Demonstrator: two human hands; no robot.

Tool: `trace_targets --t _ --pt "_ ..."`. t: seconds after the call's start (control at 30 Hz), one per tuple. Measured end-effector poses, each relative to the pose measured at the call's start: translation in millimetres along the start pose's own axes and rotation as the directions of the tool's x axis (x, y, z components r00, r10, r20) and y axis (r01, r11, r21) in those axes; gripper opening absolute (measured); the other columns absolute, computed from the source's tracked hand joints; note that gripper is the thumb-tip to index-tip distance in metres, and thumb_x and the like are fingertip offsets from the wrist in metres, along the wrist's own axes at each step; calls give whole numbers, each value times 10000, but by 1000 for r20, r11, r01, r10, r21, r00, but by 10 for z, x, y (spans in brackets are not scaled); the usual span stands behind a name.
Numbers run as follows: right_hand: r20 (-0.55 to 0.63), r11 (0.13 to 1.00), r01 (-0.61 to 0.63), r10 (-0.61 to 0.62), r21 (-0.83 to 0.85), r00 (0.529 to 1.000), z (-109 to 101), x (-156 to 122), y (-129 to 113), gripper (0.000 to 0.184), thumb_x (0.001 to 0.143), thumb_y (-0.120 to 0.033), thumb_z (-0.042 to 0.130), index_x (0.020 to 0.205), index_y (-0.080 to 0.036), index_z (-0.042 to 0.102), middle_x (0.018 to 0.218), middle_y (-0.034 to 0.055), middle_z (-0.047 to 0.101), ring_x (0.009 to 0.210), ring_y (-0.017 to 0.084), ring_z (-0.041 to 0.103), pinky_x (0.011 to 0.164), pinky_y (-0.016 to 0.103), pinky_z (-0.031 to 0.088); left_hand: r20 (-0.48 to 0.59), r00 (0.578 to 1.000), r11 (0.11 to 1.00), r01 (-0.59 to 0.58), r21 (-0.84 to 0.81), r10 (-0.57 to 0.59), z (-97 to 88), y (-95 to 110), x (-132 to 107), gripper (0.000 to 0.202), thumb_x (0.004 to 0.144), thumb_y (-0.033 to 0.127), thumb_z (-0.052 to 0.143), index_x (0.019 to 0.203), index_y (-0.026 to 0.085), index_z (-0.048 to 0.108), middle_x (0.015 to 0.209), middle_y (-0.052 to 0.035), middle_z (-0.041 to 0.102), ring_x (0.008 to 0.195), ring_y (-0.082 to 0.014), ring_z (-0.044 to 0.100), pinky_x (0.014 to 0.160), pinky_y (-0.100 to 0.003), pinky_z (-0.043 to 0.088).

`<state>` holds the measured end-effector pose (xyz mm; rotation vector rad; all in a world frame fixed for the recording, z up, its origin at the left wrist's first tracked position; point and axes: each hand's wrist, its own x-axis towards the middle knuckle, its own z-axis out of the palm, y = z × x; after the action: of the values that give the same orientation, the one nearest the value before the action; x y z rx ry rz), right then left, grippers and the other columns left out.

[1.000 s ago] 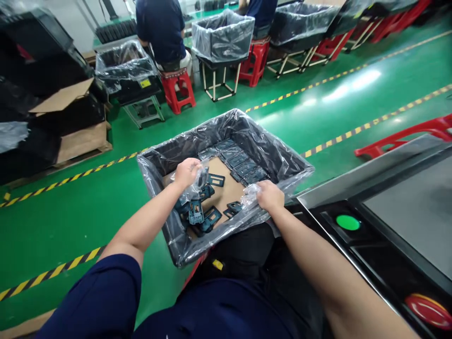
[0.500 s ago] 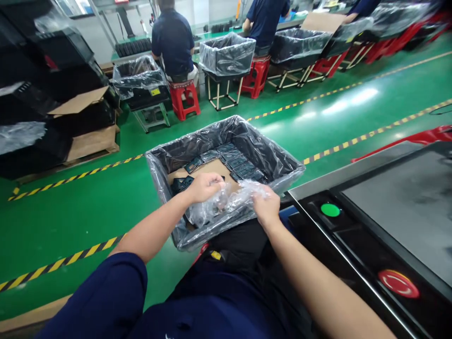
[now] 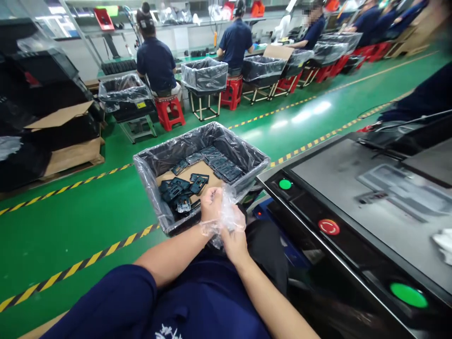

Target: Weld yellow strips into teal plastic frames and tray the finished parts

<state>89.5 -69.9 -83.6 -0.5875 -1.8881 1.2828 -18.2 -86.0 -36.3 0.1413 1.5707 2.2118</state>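
The crumpled clear plastic bag (image 3: 228, 217) has come out of the black film-lined bin (image 3: 148, 162) to just before its near rim. The left hand (image 3: 211, 203) and right hand (image 3: 236, 241) have met on it, fingers clenched around it. Dark blue plastic frames (image 3: 178, 190) lie loose in the bin, and a grey machine table (image 3: 353, 188) crowds the right.

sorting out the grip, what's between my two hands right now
A crumpled clear plastic bag is bunched between the left hand and the right hand, both gripping it. The head view shows this.
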Motion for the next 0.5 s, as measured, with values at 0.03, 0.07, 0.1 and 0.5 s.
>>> trace_targets --t 0.03,0.07,0.1,0.5 --pt "21 1000 -23 23 -6 1000 7 -72 18 764 794 -489 652 1433 -155 398 1401 180 476 1285 310 486 1069 508 417 9 999 998 50 -44 -50 36 -28 -52 264 761 389 704 786 171 558 609 40 529 537 -91 471 562 -225 388" --pt "30 999 -48 48 -7 998 8 -129 42 809 784 -494 664 1456 -154 367 1407 183 476 1282 314 492 1056 506 433 28 996 993 91 -71 -89 64 -54 -90 265 765 390 698 794 173 548 601 42 525 524 -90 467 557 -227 391" --pt "26 997 -71 71 -3 997 1 -171 69 810 786 -485 665 1462 -156 364 1393 180 498 1261 312 514 1037 500 453 58 991 987 128 -92 -123 82 -78 -118 266 767 389 693 796 175 538 596 43 522 514 -89 464 554 -228 392" --pt "-343 970 18 -103 -242 934 -293 -291 300 336 834 -348 520 1099 -152 586 1083 140 624 1008 266 632 870 449 542 558 795 940 333 -71 -239 -69 -370 -622 559 607 445 871 951 177 522 822 5 578 725 -119 542 693 -248 446"
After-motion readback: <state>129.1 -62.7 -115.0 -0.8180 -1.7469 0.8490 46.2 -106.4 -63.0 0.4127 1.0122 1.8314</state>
